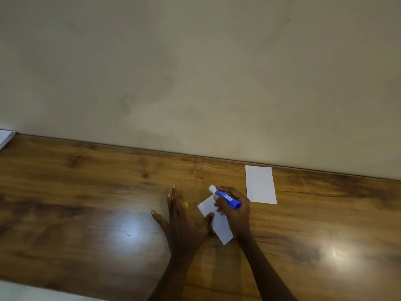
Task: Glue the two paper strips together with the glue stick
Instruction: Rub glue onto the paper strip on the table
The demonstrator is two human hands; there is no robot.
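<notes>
Forearms: both come in from the bottom edge, bare, angling up over the table [86, 192].
Left hand [182, 222]: flat on the wood, palm down, fingers spread; its thumb lies on the left edge of the near strip [219, 224], pinning it.
Right hand [234, 211]: closed in a fist round the glue stick [226, 197], resting over the right side of the near strip.
Glue stick: blue barrel, lying at a slant in the fist, white glue end exposed and pointing up and left, just past the far corner of the near strip; whether the tip touches paper I cannot tell.
Near strip: white, flat on the table, turned at a diagonal between the two hands, partly covered by both.
Far strip [260, 184]: white, flat, upright in view, to the right of the right hand and close to the wall [195, 72]; apart from the near strip, nothing touching it.
Cap [186, 204]: a small yellow thing shows just beside the left hand's fingers, mostly hidden; probably the cap, blurred.
Table: glossy brown wood grain with two bright light patches.
Left edge: a white flat object [5, 137] at the table's far corner, cut off by the frame.
</notes>
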